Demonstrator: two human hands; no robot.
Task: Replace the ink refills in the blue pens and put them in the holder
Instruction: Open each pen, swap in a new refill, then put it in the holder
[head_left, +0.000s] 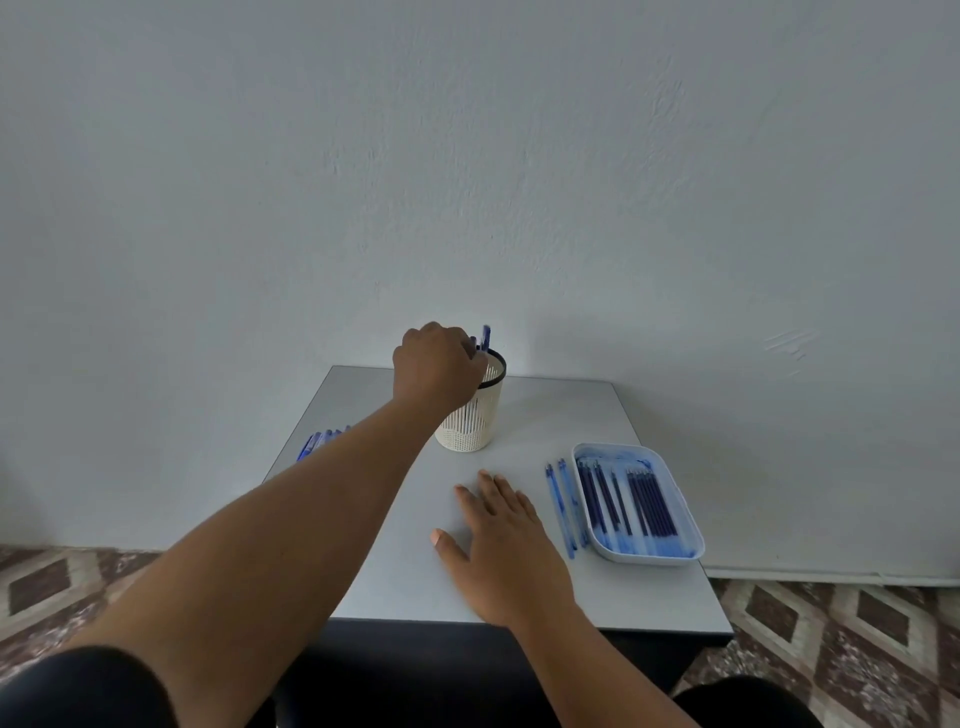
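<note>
Left hand (436, 366) curled at the rim of the cream holder (470, 415), a blue pen (486, 338) upright just beyond the knuckles; grip itself hidden. Right hand (498, 540) flat on the table (597, 415), nearer than the holder. Refill tray (691, 525) right of the holder, two loose refills (561, 506) beside it. Pens (319, 441) lie left of the holder.
</note>
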